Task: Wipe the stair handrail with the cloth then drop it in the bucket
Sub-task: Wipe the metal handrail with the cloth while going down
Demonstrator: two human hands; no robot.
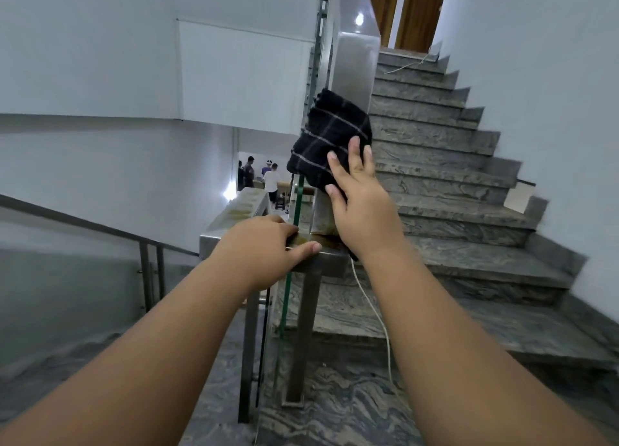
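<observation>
Wiping under way, mid-frame.
Grip wide, the right hand (361,204) presses the black checked cloth (330,134) flat on the square brushed-steel stair handrail (330,263); the left hand (261,248) grips the rail lower down. Next, I'd judge: sweep upward. No bucket in sight.

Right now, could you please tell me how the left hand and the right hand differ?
The left hand sits low on the level handrail; the right hand is higher, on its rising part. The left hand grips bare metal with curled fingers; the right hand presses the black checked cloth with straight fingers. Both are on the same handrail.
</observation>
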